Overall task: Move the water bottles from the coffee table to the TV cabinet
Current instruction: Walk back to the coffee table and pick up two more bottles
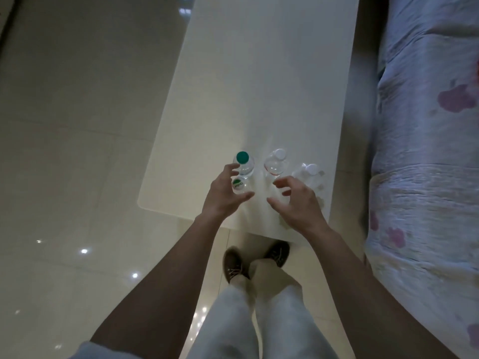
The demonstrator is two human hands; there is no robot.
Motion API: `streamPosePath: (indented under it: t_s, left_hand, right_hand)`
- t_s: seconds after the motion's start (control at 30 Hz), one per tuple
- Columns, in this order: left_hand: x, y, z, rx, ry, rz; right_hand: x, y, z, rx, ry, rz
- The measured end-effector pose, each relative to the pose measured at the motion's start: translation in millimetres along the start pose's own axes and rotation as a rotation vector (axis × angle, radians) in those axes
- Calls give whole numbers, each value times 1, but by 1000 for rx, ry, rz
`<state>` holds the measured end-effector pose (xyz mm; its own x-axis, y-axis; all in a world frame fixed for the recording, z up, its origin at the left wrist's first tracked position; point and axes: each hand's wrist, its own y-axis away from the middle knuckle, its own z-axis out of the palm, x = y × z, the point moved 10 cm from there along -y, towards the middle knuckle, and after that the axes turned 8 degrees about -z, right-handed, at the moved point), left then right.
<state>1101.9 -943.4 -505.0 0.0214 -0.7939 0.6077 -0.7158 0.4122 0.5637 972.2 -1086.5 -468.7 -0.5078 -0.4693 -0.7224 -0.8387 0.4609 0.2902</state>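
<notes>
Four bottles stand upright in a cluster at the near end of the bench [259, 73]. The left hand [223, 195] grasps the logo bottle [238, 185], fingers on its far side and thumb on the near side, the white cap showing between them. Just behind it, by the fingertips, stands the green bottle [242, 157]. The right hand [295, 203] is released, fingers spread and loosely bent, grasping nothing. It hangs just on the near side of the middle bottle [277, 161] and beside the right bottle [309, 172], both white-capped.

The bench is long, pale and white. Glossy floor [64, 151] tiles reflect spots of light. A flowered blue cover [420, 177] lies along the right. Brown shoes [233, 263] and pale trousers [259, 320] show below.
</notes>
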Motion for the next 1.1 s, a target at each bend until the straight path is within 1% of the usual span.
streamPosePath:
  t_s: [0.07, 0.17, 0.33, 0.4, 0.57, 0.63, 0.67, 0.73, 0.8, 0.93, 1.1]
  left_hand:
    - [-12, -11, 9, 30, 15, 33]
    - [-31, -25, 19, 76, 53, 28]
    - [-44, -45, 41, 65, 77, 47]
    - [-49, -49, 45, 84, 125, 56]
    - [-59, -48, 49, 153, 181, 93]
    - [-61, -50, 50, 164, 181, 114]
    - [-61, -50, 51, 162, 177, 120]
    - [-67, -53, 54, 155, 177, 107]
    - [-74, -55, 55, 163, 192, 81]
    - [-79, -58, 58, 180, 204, 52]
    - [-81, -60, 58, 182, 206, 50]
  right_hand:
    - [11, -6, 16, -2, 3, -3]
    - [31, -13, 29, 11, -8, 15]
    - [75, -22, 30, 87, -13, 90]
    - [96, -22, 34, 103, -31, 140]
    - [146, -14, 56, 60, -86, 307]
    - [162, -8, 56, 123, -141, 378]
    - [168, -7, 52, 185, -157, 396]
    - [173, -6, 39, 337, -149, 386]
    - [170, -11, 28, 441, -144, 348]
    - [168, -33, 22, 478, -194, 283]
    - [173, -46, 21, 525, -208, 268]
